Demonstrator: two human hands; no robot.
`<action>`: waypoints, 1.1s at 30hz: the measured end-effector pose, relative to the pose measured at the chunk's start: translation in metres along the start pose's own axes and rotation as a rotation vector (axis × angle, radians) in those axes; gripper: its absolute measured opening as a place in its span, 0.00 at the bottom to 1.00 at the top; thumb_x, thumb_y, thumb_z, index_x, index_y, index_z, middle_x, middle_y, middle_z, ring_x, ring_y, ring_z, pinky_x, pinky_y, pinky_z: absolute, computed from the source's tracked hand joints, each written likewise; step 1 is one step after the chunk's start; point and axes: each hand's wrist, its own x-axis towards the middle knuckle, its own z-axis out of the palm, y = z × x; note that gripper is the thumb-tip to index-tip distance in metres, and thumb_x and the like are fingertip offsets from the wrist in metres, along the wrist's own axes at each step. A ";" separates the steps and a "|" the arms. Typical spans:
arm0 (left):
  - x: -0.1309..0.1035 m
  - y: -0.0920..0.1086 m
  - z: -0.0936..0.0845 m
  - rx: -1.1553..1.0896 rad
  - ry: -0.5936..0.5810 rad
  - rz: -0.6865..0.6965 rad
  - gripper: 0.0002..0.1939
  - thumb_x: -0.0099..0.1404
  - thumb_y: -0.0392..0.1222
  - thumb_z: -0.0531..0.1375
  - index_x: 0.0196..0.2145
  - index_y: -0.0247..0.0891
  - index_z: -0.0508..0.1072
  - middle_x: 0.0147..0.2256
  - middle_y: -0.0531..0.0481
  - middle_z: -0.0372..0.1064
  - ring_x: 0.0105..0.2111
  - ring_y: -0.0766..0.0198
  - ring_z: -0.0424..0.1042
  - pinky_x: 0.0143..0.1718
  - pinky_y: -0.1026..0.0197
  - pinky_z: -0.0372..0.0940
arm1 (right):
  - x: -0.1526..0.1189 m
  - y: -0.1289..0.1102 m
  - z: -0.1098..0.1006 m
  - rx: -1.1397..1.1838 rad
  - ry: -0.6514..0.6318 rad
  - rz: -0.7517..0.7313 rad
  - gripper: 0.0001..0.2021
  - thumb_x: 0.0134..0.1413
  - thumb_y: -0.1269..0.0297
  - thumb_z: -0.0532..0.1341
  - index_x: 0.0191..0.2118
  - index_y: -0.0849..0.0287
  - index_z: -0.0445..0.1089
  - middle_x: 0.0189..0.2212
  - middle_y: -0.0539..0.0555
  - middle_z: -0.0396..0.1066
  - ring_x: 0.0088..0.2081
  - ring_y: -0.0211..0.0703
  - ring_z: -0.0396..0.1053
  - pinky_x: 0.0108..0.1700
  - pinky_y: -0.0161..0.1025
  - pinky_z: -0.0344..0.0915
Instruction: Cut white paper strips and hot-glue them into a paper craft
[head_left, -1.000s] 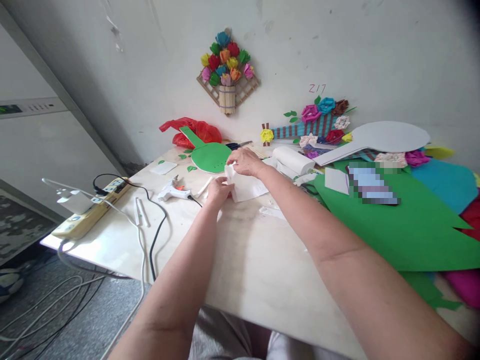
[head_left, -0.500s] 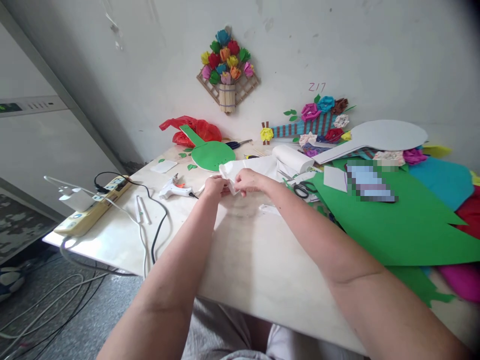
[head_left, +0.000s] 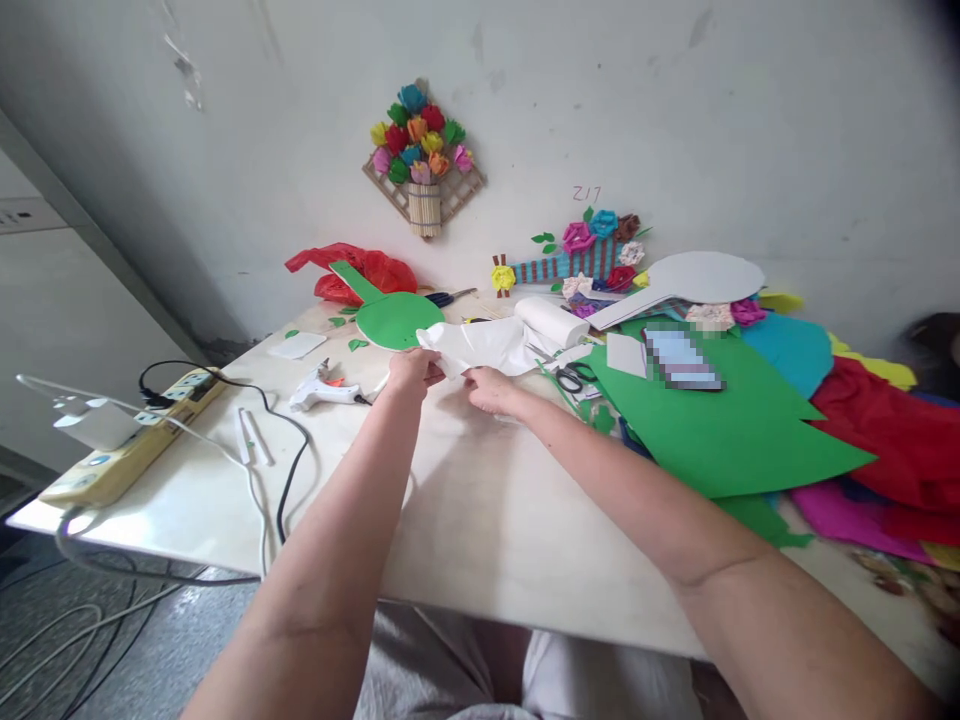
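Note:
A thin white sheet point(head_left: 487, 343), crinkled and glossy, lies across the middle of the table. Its near left edge is pinched in my left hand point(head_left: 414, 372). My right hand point(head_left: 491, 388) grips the same edge a little further right, fingers closed. Behind the sheet, a white roll point(head_left: 552, 321) rests on its side. Just beyond my left hand sits a green paddle-shaped cutout point(head_left: 400, 321). A white glue gun point(head_left: 328, 390) lies left of that hand. Black-handled scissors point(head_left: 574, 377) are right of my right hand.
A yellow power strip point(head_left: 124, 455) with cables runs along the table's left edge. Large green sheets point(head_left: 720, 430) cover the right side, with a phone point(head_left: 682, 358) on top. A red plastic bag point(head_left: 352, 272) and a white paddle-shaped cutout point(head_left: 701, 278) lie near the wall.
My view has turned to the right. The sheet's near edge is spread wider between my hands, and my right hand sits lower, slightly farther from the left one.

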 end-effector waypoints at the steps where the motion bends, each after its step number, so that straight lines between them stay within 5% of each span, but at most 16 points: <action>1: -0.001 0.001 0.002 -0.027 0.006 -0.013 0.08 0.49 0.25 0.57 0.26 0.34 0.66 0.17 0.51 0.64 0.18 0.66 0.67 0.27 0.59 0.68 | -0.001 0.001 0.004 -0.047 0.095 -0.045 0.25 0.45 0.71 0.56 0.53 0.62 0.63 0.49 0.59 0.67 0.50 0.46 0.64 0.48 0.35 0.59; 7: -0.011 -0.004 0.018 -0.142 0.012 -0.083 0.06 0.51 0.26 0.56 0.26 0.34 0.64 0.18 0.53 0.62 0.18 0.69 0.66 0.27 0.63 0.67 | -0.008 0.008 0.014 -0.192 0.169 0.019 0.27 0.55 0.53 0.51 0.58 0.61 0.56 0.57 0.61 0.57 0.57 0.52 0.55 0.56 0.44 0.52; 13: -0.024 -0.026 0.034 -0.180 0.044 -0.071 0.07 0.53 0.26 0.55 0.28 0.36 0.64 0.20 0.53 0.63 0.20 0.69 0.68 0.28 0.63 0.67 | -0.016 0.029 -0.003 -0.355 0.278 0.095 0.28 0.53 0.56 0.53 0.58 0.65 0.57 0.59 0.64 0.53 0.61 0.58 0.43 0.60 0.53 0.33; 15: -0.028 -0.033 0.040 -0.213 0.046 -0.069 0.08 0.54 0.26 0.55 0.31 0.36 0.64 0.21 0.54 0.64 0.21 0.69 0.68 0.28 0.64 0.66 | -0.019 0.032 -0.007 -0.367 0.312 0.116 0.27 0.52 0.59 0.54 0.57 0.66 0.59 0.60 0.64 0.52 0.62 0.56 0.42 0.60 0.52 0.36; 18: -0.032 -0.042 0.046 -0.292 0.047 -0.065 0.11 0.54 0.26 0.54 0.34 0.36 0.65 0.21 0.56 0.64 0.21 0.70 0.68 0.30 0.63 0.66 | -0.024 0.030 -0.011 -0.321 0.334 0.165 0.19 0.52 0.64 0.52 0.49 0.64 0.68 0.54 0.64 0.62 0.57 0.54 0.55 0.55 0.47 0.50; 21: -0.034 -0.048 0.050 -0.351 0.040 -0.040 0.10 0.55 0.28 0.55 0.35 0.36 0.66 0.21 0.57 0.63 0.20 0.71 0.67 0.31 0.64 0.65 | -0.026 0.026 -0.015 -0.074 0.246 0.239 0.15 0.53 0.67 0.50 0.42 0.60 0.71 0.45 0.61 0.70 0.47 0.49 0.66 0.45 0.40 0.60; 25: -0.035 -0.055 0.053 -0.410 0.026 0.008 0.08 0.55 0.29 0.56 0.34 0.36 0.65 0.20 0.58 0.62 0.18 0.74 0.63 0.29 0.67 0.63 | -0.028 0.024 -0.016 0.396 0.159 0.243 0.13 0.55 0.66 0.49 0.38 0.63 0.70 0.36 0.57 0.74 0.32 0.38 0.71 0.31 0.31 0.63; 29: -0.037 -0.061 0.060 -0.477 0.022 0.044 0.07 0.55 0.29 0.56 0.31 0.36 0.62 0.20 0.58 0.62 0.18 0.73 0.63 0.25 0.68 0.60 | -0.029 0.019 -0.011 0.985 0.233 0.333 0.09 0.52 0.61 0.57 0.32 0.64 0.68 0.23 0.52 0.71 0.19 0.32 0.64 0.21 0.29 0.60; 33: -0.043 -0.063 0.068 -0.514 -0.001 0.054 0.08 0.54 0.30 0.56 0.32 0.37 0.61 0.20 0.57 0.62 0.16 0.71 0.62 0.21 0.67 0.57 | -0.027 0.016 -0.005 1.194 0.372 0.379 0.04 0.48 0.71 0.60 0.26 0.63 0.65 0.15 0.47 0.66 0.16 0.31 0.61 0.18 0.28 0.57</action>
